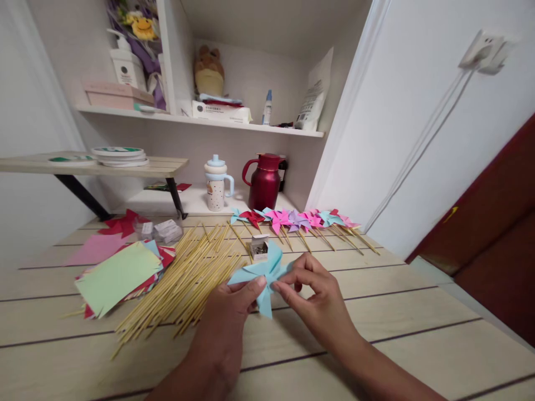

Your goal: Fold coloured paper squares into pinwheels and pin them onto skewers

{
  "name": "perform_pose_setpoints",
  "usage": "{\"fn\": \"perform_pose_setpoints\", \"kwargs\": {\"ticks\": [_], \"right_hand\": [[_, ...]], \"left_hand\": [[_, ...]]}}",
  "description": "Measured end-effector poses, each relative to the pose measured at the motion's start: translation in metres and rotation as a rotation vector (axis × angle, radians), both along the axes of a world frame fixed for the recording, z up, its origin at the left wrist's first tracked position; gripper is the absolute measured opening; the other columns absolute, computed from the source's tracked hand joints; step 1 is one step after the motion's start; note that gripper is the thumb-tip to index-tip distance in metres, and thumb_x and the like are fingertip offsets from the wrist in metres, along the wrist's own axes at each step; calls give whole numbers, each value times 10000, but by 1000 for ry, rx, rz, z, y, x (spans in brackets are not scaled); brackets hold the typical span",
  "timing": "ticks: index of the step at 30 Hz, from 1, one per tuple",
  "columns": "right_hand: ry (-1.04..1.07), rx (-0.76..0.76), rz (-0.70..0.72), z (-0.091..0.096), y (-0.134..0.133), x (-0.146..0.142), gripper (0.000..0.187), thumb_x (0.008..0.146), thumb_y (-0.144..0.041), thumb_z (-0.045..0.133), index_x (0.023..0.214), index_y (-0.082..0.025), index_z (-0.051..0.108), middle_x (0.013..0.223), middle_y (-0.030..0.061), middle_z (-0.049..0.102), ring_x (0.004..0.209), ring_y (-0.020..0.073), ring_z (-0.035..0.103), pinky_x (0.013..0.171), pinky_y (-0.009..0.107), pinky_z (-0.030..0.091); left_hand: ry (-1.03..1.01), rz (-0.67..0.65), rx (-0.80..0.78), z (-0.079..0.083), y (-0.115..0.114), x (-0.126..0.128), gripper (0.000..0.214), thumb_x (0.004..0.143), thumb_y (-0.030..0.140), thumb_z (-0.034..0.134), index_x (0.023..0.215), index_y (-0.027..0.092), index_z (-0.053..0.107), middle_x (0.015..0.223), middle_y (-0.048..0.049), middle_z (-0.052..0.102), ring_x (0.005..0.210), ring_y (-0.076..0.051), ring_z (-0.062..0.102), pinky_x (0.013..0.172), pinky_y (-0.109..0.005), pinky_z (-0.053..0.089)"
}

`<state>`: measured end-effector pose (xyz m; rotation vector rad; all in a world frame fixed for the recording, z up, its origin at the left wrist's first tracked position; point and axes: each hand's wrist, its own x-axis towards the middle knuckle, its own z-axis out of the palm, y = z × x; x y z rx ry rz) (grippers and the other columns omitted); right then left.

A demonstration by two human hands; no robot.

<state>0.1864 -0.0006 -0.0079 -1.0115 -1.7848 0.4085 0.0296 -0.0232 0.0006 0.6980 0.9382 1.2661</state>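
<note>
Pinwheel: held near centre by left fingers, pinched by right fingers. Best steadied gently, without crushing folds.

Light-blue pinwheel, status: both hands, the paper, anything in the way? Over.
Left hand pinching light-blue pinwheel. Right hand, fingertips at its right side, grip unclear. Blades folded, no stick seen attached. Small open box just behind, sticks close left.

Soft, diffuse light leaves faint shadows on the tabletop, wide-angle distortion stretching the edges.
</note>
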Motion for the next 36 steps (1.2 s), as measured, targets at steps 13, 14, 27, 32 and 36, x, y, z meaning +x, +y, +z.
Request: {"fn": "perform_pose_setpoints", "kwargs": {"ticks": [13,14,27,32,36], "right_hand": [[7,-14,33,-1,-1,0,129,799,-237,726,685,-180,711,718,4,483,648,146,499,576,292,423],[11,-16,35,-1,-1,-1,132,798,-248,733,686,-181,714,717,4,483,648,146,498,576,292,423],[288,-272,69,6,7,16,630,796,-484,713,1370,-347,495,1383,49,525,1298,260,444,1101,453,303],[326,-591,225,7,6,12,835,609,-405,864,1352,-279,505,1397,67,549,1304,285,462,1096,444,329],[326,-643,335,10,2,5,666,594,-273,862,1208,-235,610,1105,40,688,1021,241,622,880,347,485]], "left_hand": [[112,36,-27,1,1,1,264,628,403,785,698,150,752,721,-71,696,739,-204,601,786,-341,467],[128,37,-20,0,1,1,267,634,414,776,683,153,747,703,-64,688,728,-203,599,780,-340,467],[370,149,-46,-3,5,-2,264,638,414,762,711,160,755,701,-44,721,679,-191,626,682,-288,448],[445,139,-47,-5,6,0,291,634,426,762,745,157,769,728,-70,738,721,-230,654,682,-305,464],[435,126,-57,-3,5,1,239,641,393,759,711,165,767,724,-56,742,682,-197,633,661,-281,455]]}}
